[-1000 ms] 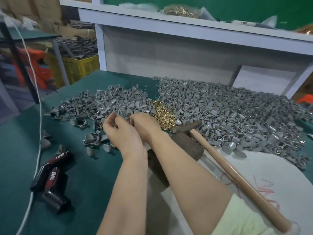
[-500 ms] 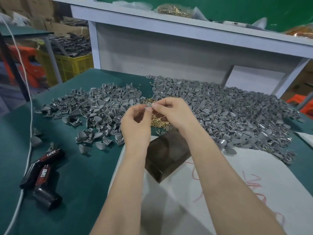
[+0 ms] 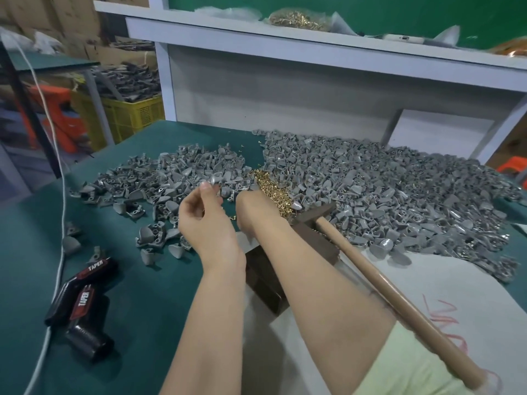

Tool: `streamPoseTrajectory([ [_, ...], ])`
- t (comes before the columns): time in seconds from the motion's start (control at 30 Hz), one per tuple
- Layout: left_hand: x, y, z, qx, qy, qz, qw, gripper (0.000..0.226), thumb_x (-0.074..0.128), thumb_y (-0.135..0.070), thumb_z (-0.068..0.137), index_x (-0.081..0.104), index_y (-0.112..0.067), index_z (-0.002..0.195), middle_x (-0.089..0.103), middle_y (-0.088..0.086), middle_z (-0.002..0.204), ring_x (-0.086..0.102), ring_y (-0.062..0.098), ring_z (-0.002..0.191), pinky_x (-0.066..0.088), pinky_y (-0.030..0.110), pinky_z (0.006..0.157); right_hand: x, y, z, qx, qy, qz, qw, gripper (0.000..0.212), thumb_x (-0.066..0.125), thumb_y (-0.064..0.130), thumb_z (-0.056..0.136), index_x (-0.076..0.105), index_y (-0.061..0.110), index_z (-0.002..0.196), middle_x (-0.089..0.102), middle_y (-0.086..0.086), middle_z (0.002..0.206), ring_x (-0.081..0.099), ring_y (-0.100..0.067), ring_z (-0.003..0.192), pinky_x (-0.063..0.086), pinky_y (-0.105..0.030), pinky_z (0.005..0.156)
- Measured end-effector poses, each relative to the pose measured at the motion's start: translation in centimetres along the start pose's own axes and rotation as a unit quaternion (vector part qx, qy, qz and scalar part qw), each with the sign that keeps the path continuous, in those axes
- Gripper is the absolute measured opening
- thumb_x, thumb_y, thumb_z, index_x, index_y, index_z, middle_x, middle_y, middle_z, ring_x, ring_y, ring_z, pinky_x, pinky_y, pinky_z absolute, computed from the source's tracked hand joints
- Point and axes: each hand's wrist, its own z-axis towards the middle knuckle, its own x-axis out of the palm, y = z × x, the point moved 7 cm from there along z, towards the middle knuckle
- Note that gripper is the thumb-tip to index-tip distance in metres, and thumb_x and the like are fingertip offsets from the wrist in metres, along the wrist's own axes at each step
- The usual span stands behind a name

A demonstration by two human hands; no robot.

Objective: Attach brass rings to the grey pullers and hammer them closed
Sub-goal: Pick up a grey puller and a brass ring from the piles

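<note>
**A:** Where is the puller in hand?

**B:** At the tips of the left hand [image 3: 209, 226], raised above the table. Thumb and forefinger pinch one grey puller [image 3: 212, 182], just left of the right hand [image 3: 252, 208]. It is too small to tell its long axis or which way it points.

**A:** And the right hand?

**B:** Bent down at the wrist, its fingers hidden behind its own back. Whether they grasp anything cannot be told. The rings [image 3: 271, 189] lie heaped just beside it on its far right, so it is the nearer hand for a ring.

**A:** The hammer?

**B:** The hammer [image 3: 370, 269] lies with its head on the block [image 3: 265, 277], close by the right wrist. Its long axis runs back toward the person's right side, the handle alongside the right arm. I judge the ring comes first, the blow after.
</note>
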Motion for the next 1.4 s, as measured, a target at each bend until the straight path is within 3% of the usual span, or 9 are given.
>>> streamPoseTrajectory([
  [0.2, 0.5, 0.2, -0.3, -0.014, 0.021, 0.015, 1.000, 0.006, 0.059, -0.020, 0.093, 0.059, -0.018, 0.088, 0.068, 0.000, 0.093, 0.061, 0.004, 0.079, 0.049, 0.024, 0.084, 0.2, -0.2, 0.3, 0.002, -0.004, 0.025, 1.000, 0.024, 0.055, 0.003, 0.086, 0.060, 0.002, 0.110, 0.062, -0.015, 0.110, 0.060, -0.031, 0.097, 0.042, -0.031, 0.070],
  [0.43, 3.1, 0.2, -1.7, 0.047, 0.186, 0.131, 0.973, 0.009, 0.062, -0.016, 0.090, 0.064, -0.021, 0.083, 0.068, -0.008, 0.084, 0.060, -0.007, 0.071, 0.044, 0.007, 0.064, -3.9, -3.9, -1.9, 0.040, -0.100, 0.237, 0.965, 0.008, 0.053, 0.010, 0.092, 0.060, 0.008, 0.088, 0.056, -0.002, 0.079, 0.058, -0.020, 0.076, 0.049, -0.034, 0.075],
  [0.53, 4.8, 0.4, -3.3, 0.093, 0.301, 0.230, 0.921, 0.010, 0.066, -0.020, 0.087, 0.064, -0.025, 0.078, 0.069, -0.008, 0.081, 0.062, 0.001, 0.076, 0.046, 0.012, 0.071, -6.4, -8.0, -6.0, 0.055, -0.149, 0.363, 0.918, 0.008, 0.058, 0.011, 0.092, 0.063, 0.016, 0.090, 0.065, 0.002, 0.086, 0.062, -0.007, 0.065, 0.054, -0.026, 0.064],
  [0.67, 6.1, 2.1, -5.8, 0.140, 0.421, 0.409, 0.797, 0.011, 0.070, -0.023, 0.084, 0.064, -0.027, 0.075, 0.067, -0.009, 0.076, 0.060, 0.008, 0.075, 0.047, 0.026, 0.076, -6.6, -12.5, -11.5, 0.078, -0.154, 0.494, 0.852, 0.010, 0.057, 0.001, 0.091, 0.066, 0.000, 0.092, 0.065, -0.004, 0.067, 0.061, -0.003, 0.050, 0.054, -0.017, 0.055],
  [0.77, 6.1, 2.8, -6.8, 0.152, 0.433, 0.516, 0.724, 0.011, 0.069, -0.029, 0.084, 0.062, -0.030, 0.077, 0.065, -0.013, 0.078, 0.061, 0.012, 0.085, 0.047, 0.037, 0.091, -5.1, -13.8, -13.6, 0.091, -0.154, 0.557, 0.811, 0.007, 0.058, -0.005, 0.087, 0.063, 0.000, 0.085, 0.063, -0.005, 0.063, 0.059, -0.004, 0.049, 0.052, -0.015, 0.052],
  [0.9, 6.0, 2.4, -7.3, 0.166, 0.427, 0.563, 0.688, 0.013, 0.067, -0.029, 0.086, 0.056, -0.032, 0.078, 0.056, -0.017, 0.073, 0.058, 0.014, 0.091, 0.042, 0.040, 0.096, -3.2, -14.2, -13.7, 0.086, -0.184, 0.605, 0.770, 0.015, 0.056, -0.007, 0.086, 0.058, 0.007, 0.083, 0.065, -0.009, 0.070, 0.063, -0.011, 0.057, 0.054, -0.018, 0.057],
  [1.1, 6.0, 2.4, -7.2, 0.172, 0.429, 0.573, 0.677, 0.016, 0.065, -0.023, 0.085, 0.056, -0.031, 0.074, 0.056, -0.017, 0.073, 0.058, 0.015, 0.092, 0.043, 0.041, 0.095, -2.8, -13.8, -12.9, 0.047, -0.266, 0.501, 0.822, 0.024, 0.048, -0.001, 0.094, 0.057, 0.019, 0.085, 0.071, -0.006, 0.081, 0.069, -0.010, 0.070, 0.056, -0.024, 0.070],
  [1.27, 6.1, 2.7, -7.1, 0.178, 0.436, 0.572, 0.672, 0.016, 0.064, -0.019, 0.083, 0.057, -0.030, 0.073, 0.056, -0.015, 0.072, 0.057, 0.018, 0.089, 0.045, 0.042, 0.092, -3.4, -12.7, -13.2, 0.005, -0.291, 0.380, 0.878, 0.019, 0.064, 0.010, 0.086, 0.061, 0.028, 0.079, 0.066, 0.017, 0.077, 0.062, 0.001, 0.078, 0.046, -0.011, 0.073],
  [1.4, 6.0, 2.9, -6.9, 0.176, 0.436, 0.571, 0.674, 0.018, 0.065, -0.021, 0.084, 0.055, -0.031, 0.072, 0.055, -0.014, 0.073, 0.055, 0.019, 0.087, 0.045, 0.042, 0.092, -2.5, -11.8, -12.5, -0.003, -0.248, 0.377, 0.892, 0.011, 0.069, 0.009, 0.082, 0.072, 0.019, 0.079, 0.063, 0.013, 0.083, 0.061, -0.012, 0.088, 0.048, -0.029, 0.084],
])
